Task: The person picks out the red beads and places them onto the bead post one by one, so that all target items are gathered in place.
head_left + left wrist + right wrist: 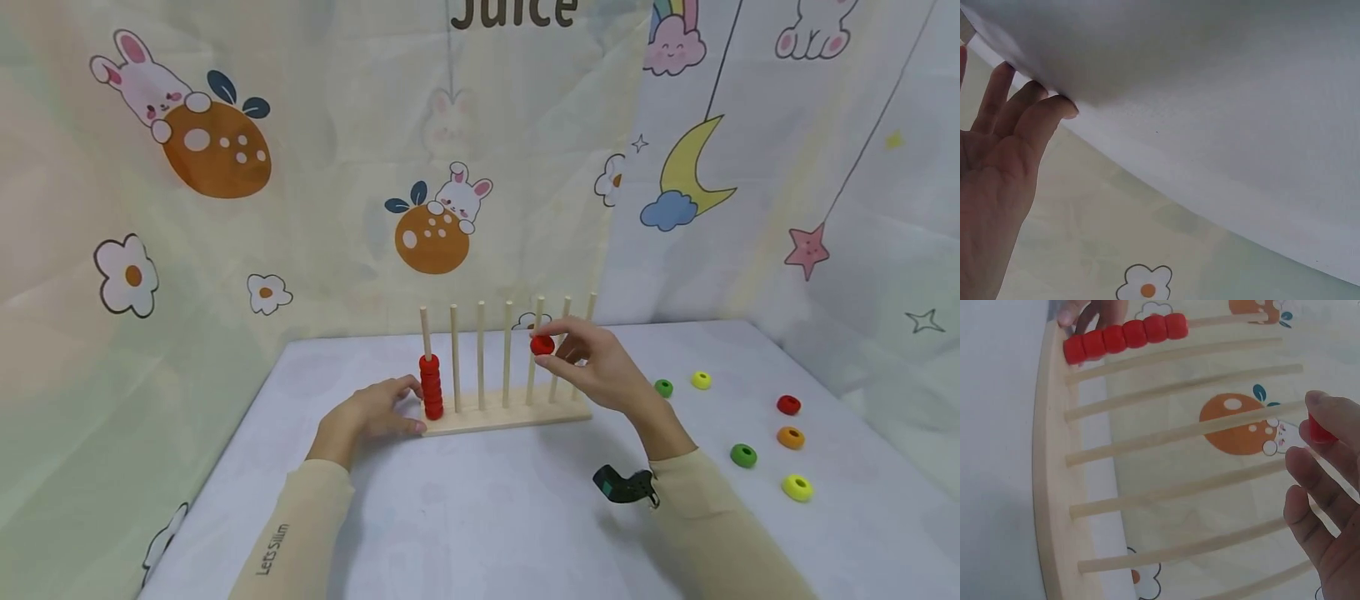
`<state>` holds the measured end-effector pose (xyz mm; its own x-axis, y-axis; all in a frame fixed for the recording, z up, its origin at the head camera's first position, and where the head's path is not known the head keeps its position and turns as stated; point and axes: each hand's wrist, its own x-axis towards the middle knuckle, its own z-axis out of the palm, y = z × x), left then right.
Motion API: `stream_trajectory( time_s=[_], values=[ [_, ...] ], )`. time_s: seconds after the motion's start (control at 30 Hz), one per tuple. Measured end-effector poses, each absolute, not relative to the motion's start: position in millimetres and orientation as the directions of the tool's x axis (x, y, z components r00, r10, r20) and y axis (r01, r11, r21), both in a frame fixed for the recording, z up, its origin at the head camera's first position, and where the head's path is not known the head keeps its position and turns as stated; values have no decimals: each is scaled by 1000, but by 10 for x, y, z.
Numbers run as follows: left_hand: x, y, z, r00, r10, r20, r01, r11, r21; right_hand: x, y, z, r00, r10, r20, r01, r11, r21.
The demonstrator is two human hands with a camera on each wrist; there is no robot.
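A wooden peg rack (510, 419) stands on the table, with a row of upright pegs on a long base. Several red beads (432, 387) are stacked on its leftmost peg. My left hand (375, 408) holds the left end of the base, thumb at the front corner and fingers behind. Up near the peg tops on the right side, my right hand (596, 362) pinches a red bead (542, 345) between thumb and index finger. That bead overlaps a peg in the head view. In the right wrist view, the other fingers (1300, 465) are loosely bent below it.
Loose beads lie on the table to the right: a red one (788, 405), an orange one (791, 437), green ones (743, 455) and yellow ones (797, 487). A dark strap-like piece (624, 484) hangs from the right sleeve. Behind the table hangs a printed cloth (337, 208).
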<state>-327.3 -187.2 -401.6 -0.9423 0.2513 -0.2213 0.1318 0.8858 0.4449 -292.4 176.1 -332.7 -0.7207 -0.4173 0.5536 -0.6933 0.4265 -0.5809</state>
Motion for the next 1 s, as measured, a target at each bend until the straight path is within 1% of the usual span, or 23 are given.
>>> stream_trajectory(
  time_s=[0.23, 0.4, 0.5, 0.67, 1.0],
  values=[
    [-3261, -1883, -3983, -947, 230, -224, 113, 891, 439, -2973, 1539, -3333, -648, -425, 632, -759, 294, -580],
    [-3259, -1889, -3972, -946, 228, -232, 106, 891, 441, -2982, 1389, -3333, -644, -421, 638, -759, 254, -599],
    [-3255, -1900, -3991, -943, 236, -235, 108, 885, 453, -2976, 1314, -3319, -646, -433, 628, -756, 252, -604],
    [-3230, -1919, -4030, -942, 241, -233, 114, 884, 453, -2986, 1205, -3258, -637, -470, 611, -765, 286, -578],
    [-3236, -1859, -4019, -949, 212, -232, 94, 895, 436, -2973, 1032, -3133, -597, -471, 649, -798, 267, -540]
  ],
)
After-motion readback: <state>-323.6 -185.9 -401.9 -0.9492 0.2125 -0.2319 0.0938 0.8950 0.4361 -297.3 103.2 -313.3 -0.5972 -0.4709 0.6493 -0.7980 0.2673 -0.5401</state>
